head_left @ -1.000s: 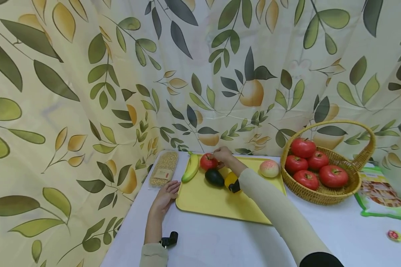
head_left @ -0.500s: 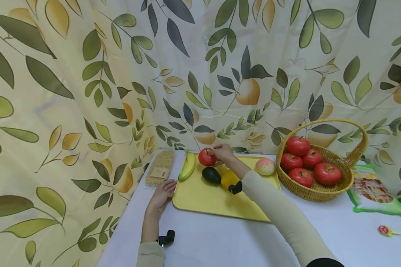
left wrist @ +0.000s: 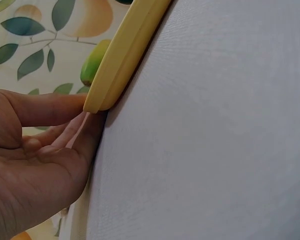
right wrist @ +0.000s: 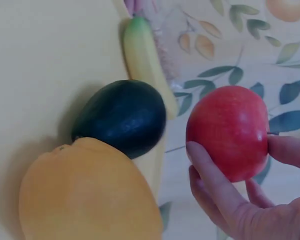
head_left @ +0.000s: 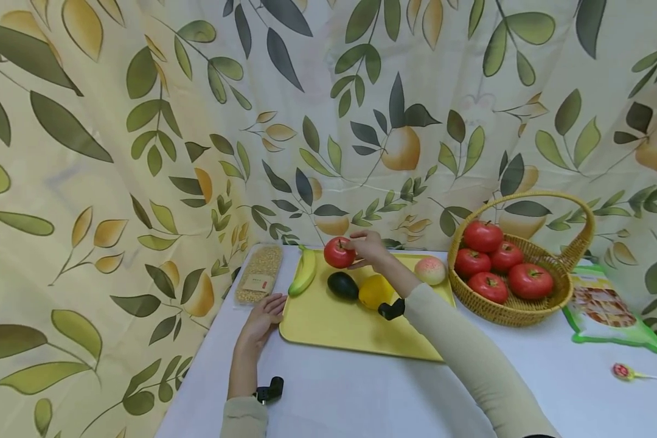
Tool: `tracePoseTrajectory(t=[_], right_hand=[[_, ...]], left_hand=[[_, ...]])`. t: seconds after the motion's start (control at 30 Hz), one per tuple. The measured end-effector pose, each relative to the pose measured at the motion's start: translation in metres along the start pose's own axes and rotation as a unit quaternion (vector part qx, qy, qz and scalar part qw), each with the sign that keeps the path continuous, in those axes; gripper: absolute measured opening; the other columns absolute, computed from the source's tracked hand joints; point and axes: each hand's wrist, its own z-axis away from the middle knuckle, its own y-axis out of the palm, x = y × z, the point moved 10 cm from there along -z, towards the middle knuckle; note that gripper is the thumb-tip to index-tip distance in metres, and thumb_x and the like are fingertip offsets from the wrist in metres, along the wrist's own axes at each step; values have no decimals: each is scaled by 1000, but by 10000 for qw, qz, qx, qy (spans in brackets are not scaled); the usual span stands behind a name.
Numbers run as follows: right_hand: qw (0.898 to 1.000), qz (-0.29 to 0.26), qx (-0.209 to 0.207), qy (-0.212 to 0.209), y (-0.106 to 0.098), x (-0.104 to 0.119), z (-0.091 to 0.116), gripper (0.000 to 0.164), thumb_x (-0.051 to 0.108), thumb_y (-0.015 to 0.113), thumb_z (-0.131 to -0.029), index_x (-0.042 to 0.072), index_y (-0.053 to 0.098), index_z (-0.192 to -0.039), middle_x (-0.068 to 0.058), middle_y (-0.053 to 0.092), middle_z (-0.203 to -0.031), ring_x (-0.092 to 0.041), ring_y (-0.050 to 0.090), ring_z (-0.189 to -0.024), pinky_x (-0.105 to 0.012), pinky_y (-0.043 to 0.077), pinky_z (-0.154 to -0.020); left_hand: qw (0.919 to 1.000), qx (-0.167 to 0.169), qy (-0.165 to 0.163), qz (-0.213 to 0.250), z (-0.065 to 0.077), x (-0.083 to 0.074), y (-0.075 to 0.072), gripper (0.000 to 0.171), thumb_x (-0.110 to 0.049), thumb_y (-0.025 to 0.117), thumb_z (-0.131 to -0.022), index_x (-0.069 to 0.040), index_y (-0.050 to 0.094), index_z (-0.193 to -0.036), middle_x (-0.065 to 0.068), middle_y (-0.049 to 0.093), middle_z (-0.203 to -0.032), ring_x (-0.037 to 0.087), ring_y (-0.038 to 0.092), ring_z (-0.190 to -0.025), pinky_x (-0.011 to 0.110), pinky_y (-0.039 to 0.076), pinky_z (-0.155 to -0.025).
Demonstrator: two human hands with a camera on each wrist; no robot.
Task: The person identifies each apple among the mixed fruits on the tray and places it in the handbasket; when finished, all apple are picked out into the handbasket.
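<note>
My right hand [head_left: 369, 248] pinches a red apple [head_left: 339, 252] between thumb and fingers, holding it raised above the back of the yellow tray [head_left: 328, 328]. In the right wrist view the apple [right wrist: 230, 132] is apart from the tray. On the tray lie a banana [head_left: 304, 274], a dark oval avocado-like fruit [head_left: 342, 286] and a yellow fruit [head_left: 375, 292], partly hidden by the right wrist's camera. A pinkish peach [head_left: 429, 270] sits at the tray's right side. My left hand [head_left: 260, 322] touches the tray's left corner [left wrist: 97, 102] with its fingers extended.
A wicker basket [head_left: 487, 313] with several red apples stands right of the tray. Beyond it lie a green-edged packet [head_left: 608, 310] and a lollipop [head_left: 624, 371]. A clear bag of grain or kernels [head_left: 260, 274] is left of the tray. A patterned curtain [head_left: 306, 121] hangs behind.
My right hand has lifted the apple from the tray's back left area, up away from the dark fruit. The left hand has stayed at the tray's edge while the head view shifted slightly.
</note>
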Motion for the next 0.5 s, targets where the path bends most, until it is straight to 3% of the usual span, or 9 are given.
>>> tracePoseTrajectory(t=[0.3,0.5], right_hand=[[9997,36,85,-246,-15,19,27,58,13,72,-97,-2,46,-146,-30,55,-137,-46,69,-111,-57,60,-85],[9992,197,134,-323,-32,25,45,59,17,73,-98,-1,46,-148,-28,58,-135,-39,73,-102,-54,62,-83]], left_hand=[[10000,-4,43,-10,-2,1,0,65,26,47,-90,9,38,-153,30,45,-155,41,42,-147,46,40,-119],[10000,27,57,-12,-1,1,0,66,26,47,-91,10,36,-154,32,44,-156,42,41,-148,48,37,-120]])
